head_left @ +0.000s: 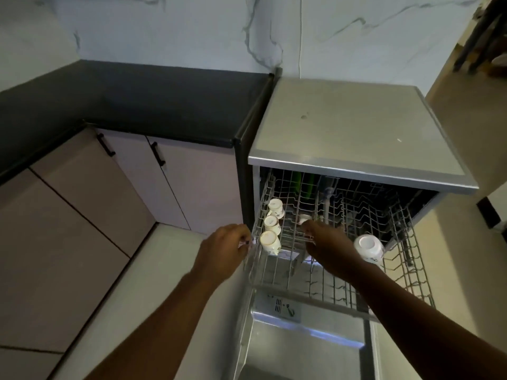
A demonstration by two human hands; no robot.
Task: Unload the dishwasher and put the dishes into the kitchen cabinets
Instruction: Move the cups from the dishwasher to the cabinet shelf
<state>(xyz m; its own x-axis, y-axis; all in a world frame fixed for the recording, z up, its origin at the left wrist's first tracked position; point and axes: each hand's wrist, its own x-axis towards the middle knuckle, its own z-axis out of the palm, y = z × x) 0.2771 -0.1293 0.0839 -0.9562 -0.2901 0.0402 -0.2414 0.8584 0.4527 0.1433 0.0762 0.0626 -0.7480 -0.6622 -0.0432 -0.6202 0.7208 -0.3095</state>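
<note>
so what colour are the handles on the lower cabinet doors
Black. Both bar handles show against the pale pinkish doors in the head view.

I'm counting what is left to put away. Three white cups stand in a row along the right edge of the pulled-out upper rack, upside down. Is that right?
Not quite. The head view shows the three white cups in a row along the left edge of the upper rack, not the right. They are upside down, as you say. Nearer the right side sits only a single white bowl.

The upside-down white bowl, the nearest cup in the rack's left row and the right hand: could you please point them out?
white bowl (367, 246), head view, upturned base.
nearest cup (270, 241), head view, side wall.
right hand (327, 241), head view, back of hand.
</note>
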